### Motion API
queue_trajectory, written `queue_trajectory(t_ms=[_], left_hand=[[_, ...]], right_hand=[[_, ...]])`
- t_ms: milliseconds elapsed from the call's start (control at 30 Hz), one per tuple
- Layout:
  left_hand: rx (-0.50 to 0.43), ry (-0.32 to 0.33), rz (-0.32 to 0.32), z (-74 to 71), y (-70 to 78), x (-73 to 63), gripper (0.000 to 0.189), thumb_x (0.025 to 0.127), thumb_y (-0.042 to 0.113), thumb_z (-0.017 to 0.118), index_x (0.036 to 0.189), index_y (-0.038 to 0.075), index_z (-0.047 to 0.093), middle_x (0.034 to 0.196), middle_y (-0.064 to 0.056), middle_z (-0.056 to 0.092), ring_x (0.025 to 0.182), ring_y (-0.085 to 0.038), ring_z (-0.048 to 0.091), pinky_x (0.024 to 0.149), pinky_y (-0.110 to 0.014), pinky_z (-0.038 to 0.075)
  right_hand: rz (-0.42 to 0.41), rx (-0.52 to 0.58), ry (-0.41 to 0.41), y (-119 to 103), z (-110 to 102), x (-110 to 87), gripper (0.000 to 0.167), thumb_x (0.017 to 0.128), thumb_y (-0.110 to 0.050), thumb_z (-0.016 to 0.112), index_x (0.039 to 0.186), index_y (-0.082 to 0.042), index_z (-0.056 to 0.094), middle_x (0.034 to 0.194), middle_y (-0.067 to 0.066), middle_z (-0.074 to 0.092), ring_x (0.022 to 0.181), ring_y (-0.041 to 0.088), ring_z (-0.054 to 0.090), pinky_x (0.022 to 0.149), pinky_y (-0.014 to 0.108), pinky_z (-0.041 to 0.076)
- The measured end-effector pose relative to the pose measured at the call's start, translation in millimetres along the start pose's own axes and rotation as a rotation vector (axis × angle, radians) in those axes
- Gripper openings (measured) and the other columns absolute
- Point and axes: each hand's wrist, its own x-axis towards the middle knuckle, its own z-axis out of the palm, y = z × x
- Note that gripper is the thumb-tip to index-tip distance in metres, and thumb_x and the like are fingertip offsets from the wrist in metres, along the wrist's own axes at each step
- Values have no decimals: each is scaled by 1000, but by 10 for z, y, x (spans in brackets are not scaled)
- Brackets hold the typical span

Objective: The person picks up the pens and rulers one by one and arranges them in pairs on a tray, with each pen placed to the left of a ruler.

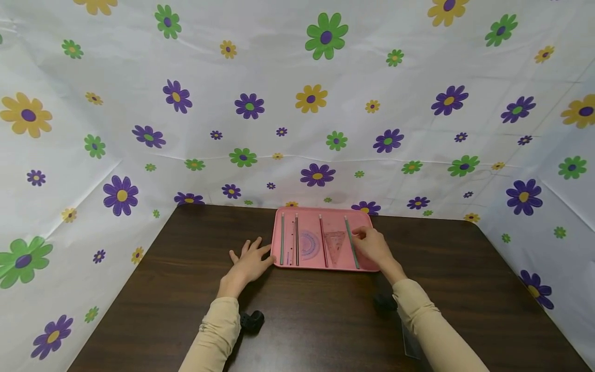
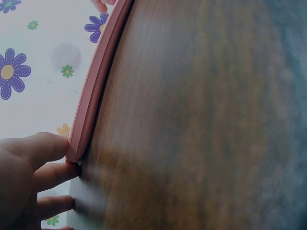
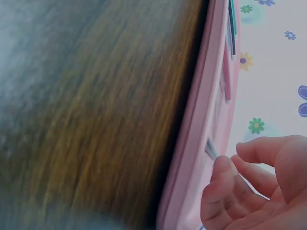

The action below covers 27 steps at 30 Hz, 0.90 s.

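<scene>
A pink tray (image 1: 307, 267) lies at the far edge of the table. In it are a green pencil (image 1: 282, 243) at the left, a ruler (image 1: 292, 243), a dark pencil (image 1: 297, 248), a protractor (image 1: 310, 244), a red pencil (image 1: 323, 240), a triangular set square (image 1: 334, 243) and another green pencil (image 1: 353, 250) at the right. My left hand (image 1: 251, 263) has its fingers spread, with the thumb touching the tray's near left corner. My right hand (image 1: 372, 245) pinches the right green pencil about its middle; curled fingers (image 3: 223, 172) hide part of it in the right wrist view.
The dark wooden table (image 1: 316, 320) carries the tray. A white flowered cloth (image 1: 260, 139) hangs behind it and at both sides. A black device (image 1: 252, 321) sits at my left wrist, another (image 1: 385, 304) at the right. A flat grey-edged thing (image 1: 411, 343) shows partly beneath my right forearm.
</scene>
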Motion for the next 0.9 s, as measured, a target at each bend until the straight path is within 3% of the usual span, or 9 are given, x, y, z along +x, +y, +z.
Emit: queue_trajectory(t_ms=[133, 267, 500, 733, 900], left_hand=[[-3, 0, 0, -9, 5, 2, 54, 101, 41, 51, 150, 17, 47, 165, -16, 22, 152, -46, 8, 109, -78, -10], [-3, -6, -2, -13, 7, 11, 55, 101, 42, 51, 150, 18, 47, 165, -16, 21, 153, -45, 7, 109, -78, -11], [-4, 1, 2, -4, -6, 13, 54, 101, 42, 51, 150, 18, 47, 165, -16, 22, 152, -46, 8, 109, -78, -10], [-8, -10, -5, -5, -11, 5, 54, 101, 42, 51, 150, 18, 47, 165, -16, 21, 153, -45, 7, 109, -78, -11], [-6, -5, -3, 4, -8, 2, 54, 101, 42, 51, 149, 18, 48, 165, -16, 22, 152, -46, 7, 109, -78, -11]], right_hand=[[-33, -3, -13, -15, -47, -54, 29, 97, -17, 60, 117, 2, 68, 100, 16, 69, 85, 24, 62, 78, 39, 53], [-101, -9, -24, -22, -90, -141, 27, 96, -14, 61, 115, 3, 68, 96, 15, 70, 83, 24, 65, 77, 41, 55], [-146, -10, -90, -9, -149, -286, 32, 96, -16, 61, 122, 2, 65, 103, 14, 69, 91, 26, 64, 85, 47, 56], [-208, -43, -150, 45, -193, -395, 42, 93, -20, 68, 128, 3, 62, 117, 22, 63, 104, 34, 60, 91, 53, 53], [-204, -77, -167, 57, -285, -489, 48, 89, -23, 73, 130, -1, 60, 123, 22, 58, 113, 39, 52, 94, 59, 49]])
